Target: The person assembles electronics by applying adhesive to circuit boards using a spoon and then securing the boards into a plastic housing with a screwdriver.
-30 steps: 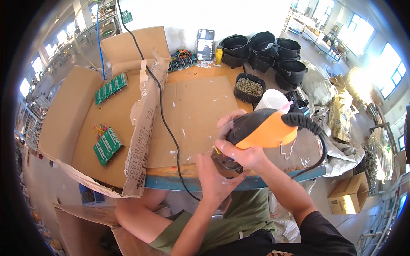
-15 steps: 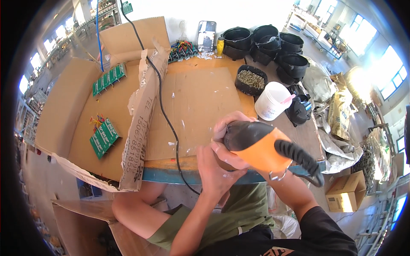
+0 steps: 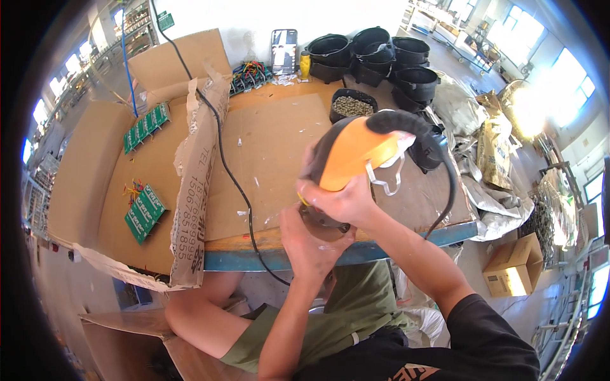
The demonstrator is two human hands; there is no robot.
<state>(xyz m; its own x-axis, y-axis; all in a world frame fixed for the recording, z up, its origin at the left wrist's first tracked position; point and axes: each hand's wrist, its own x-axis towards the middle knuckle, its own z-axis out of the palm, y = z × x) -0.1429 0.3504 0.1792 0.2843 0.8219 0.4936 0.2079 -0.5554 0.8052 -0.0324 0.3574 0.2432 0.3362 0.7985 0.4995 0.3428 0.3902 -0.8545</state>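
Head view, looking down at a wooden surface (image 3: 267, 233) with a blue front edge. The right hand (image 3: 340, 198) is closed around an orange-and-black tool (image 3: 356, 155), which slants up to the right over the near part of the surface, its thick black cord curving away to the right. The left hand (image 3: 311, 244), half closed, cups a dark rounded part (image 3: 324, 218) just under the tool; whether the two touch is hidden.

Writing shows in several places: dark letters and digits run along the torn wall of an open carton (image 3: 204, 184) at left; bold white lettering marks the green boards (image 3: 146, 214) lying inside it; a pale print crosses the person's black shirt (image 3: 416, 371). A small brown box (image 3: 508, 273) on the floor at right carries a dark label.

Beyond the tool stand a black tub (image 3: 337, 118) of small metallic-looking pieces, stacked black pots (image 3: 368, 73) and an upright phone (image 3: 284, 52).
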